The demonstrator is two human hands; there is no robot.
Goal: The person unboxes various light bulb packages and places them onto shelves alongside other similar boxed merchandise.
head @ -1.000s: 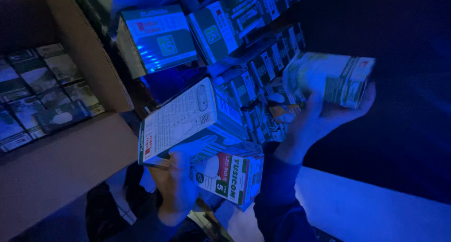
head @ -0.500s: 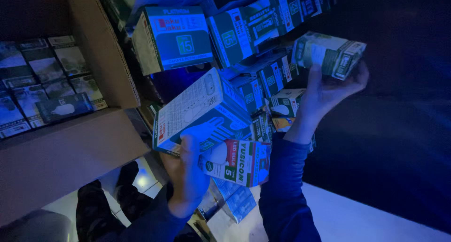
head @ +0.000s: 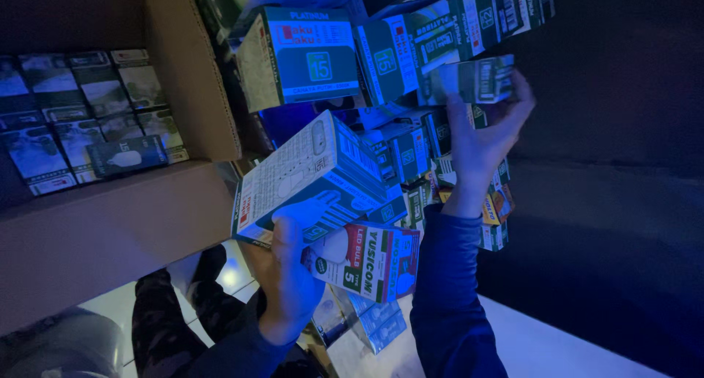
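My left hand [head: 291, 272] grips a stack of light bulb boxes: a larger white and teal box [head: 304, 180] on top and a smaller white and red box [head: 370, 262] under it. My right hand [head: 480, 140] is raised and holds a small green and white bulb box [head: 477, 81] against a tall stack of similar green boxes [head: 411, 48]. Both arms wear dark blue sleeves. The light is dim and blue.
An open cardboard carton [head: 187, 85] at the left holds rows of small dark boxes [head: 81, 118]. More small boxes [head: 495, 209] sit behind my right forearm. Below are my legs [head: 169, 312] on a pale floor [head: 557, 349]. A dark wall fills the right side.
My right hand has lifted its small box up and to the left, onto the stack of green boxes. My left hand with its boxes has stayed at about the same place.
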